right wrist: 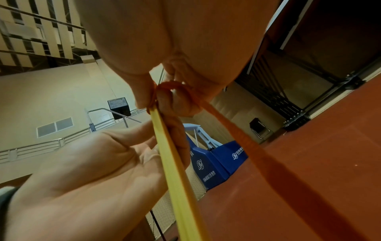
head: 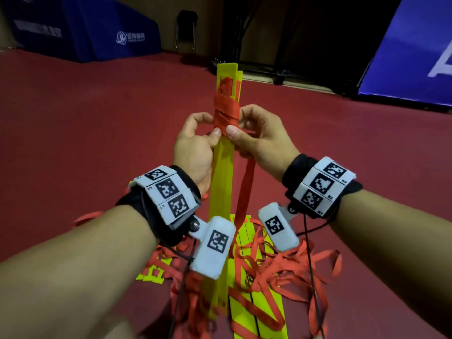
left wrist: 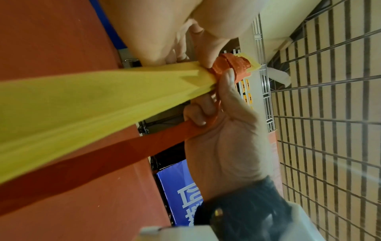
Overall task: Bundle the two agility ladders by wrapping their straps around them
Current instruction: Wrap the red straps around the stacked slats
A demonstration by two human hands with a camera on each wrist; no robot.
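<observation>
Yellow ladder bundle (head: 223, 157) held up on end over red floor (head: 73, 123), red strap (head: 226, 111) wound round near the top. Left hand (head: 195, 145) curled round the yellow slats. Right hand (head: 259, 135) pinching the strap, loose end (head: 245, 189) hanging down. More ladder pile (head: 256, 277) lying underneath.

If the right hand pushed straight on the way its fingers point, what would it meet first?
Almost at once the red strap wound round the yellow slats, which the right hand already pinches; beyond that, probably the left hand.
</observation>
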